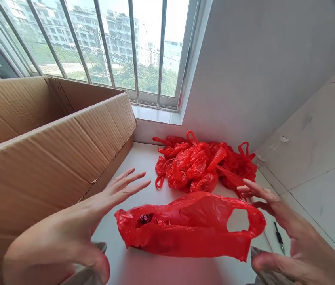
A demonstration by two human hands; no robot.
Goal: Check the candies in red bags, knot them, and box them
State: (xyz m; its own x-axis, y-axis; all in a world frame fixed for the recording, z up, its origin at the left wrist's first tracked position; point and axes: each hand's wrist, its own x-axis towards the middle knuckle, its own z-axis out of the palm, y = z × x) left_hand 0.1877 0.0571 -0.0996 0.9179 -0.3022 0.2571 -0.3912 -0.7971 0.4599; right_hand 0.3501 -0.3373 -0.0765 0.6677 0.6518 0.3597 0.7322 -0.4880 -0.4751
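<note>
- A big cardboard box fills the left half of the frame, its wall close beside the left hand.
- A heap of crumpled red bags lies at centre, against the wall below the window.
- A small dark pen-like thing lies at lower right, just past the bag's handle end.
- The red plastic bag lies flat on the white surface, lower centre, between both hands; its long axis runs left to right, handle loop towards the right, something dark inside near the left end.
- The left hand is spread wide, fingers stretched, holding nothing; whether it touches the surface cannot be told.
- The right hand is open, fingers extended just beside the bag's handle, grasping nothing.
</note>
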